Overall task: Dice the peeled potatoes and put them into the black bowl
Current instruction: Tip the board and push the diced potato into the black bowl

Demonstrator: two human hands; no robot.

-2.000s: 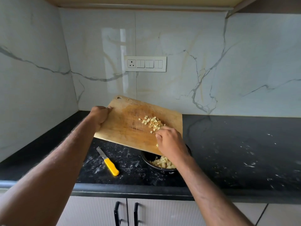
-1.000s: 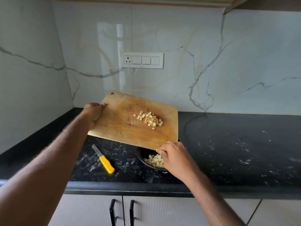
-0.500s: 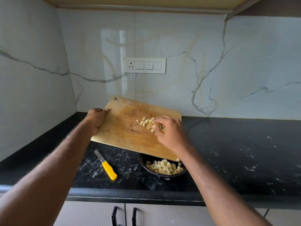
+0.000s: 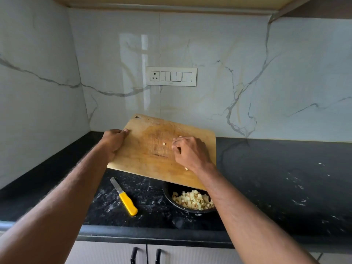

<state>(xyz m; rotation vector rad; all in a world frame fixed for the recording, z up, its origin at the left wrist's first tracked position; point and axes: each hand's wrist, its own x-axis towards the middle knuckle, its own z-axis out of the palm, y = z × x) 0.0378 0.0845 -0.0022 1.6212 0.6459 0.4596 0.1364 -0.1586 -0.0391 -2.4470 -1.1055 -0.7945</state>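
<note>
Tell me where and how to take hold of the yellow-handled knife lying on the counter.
Grip the knife by its yellow handle, coming from above at the near end. It lies flat on the black counter, blade pointing away and left, handle toward the counter's front edge, clear of the black bowl and the tilted cutting board.

Switch panel (image 4: 171, 76); cabinet handles (image 4: 134, 255)

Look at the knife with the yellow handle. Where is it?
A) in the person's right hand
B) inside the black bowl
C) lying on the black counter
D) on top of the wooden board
C: the knife lies flat on the black counter, left of the black bowl, and neither hand touches it.
</note>
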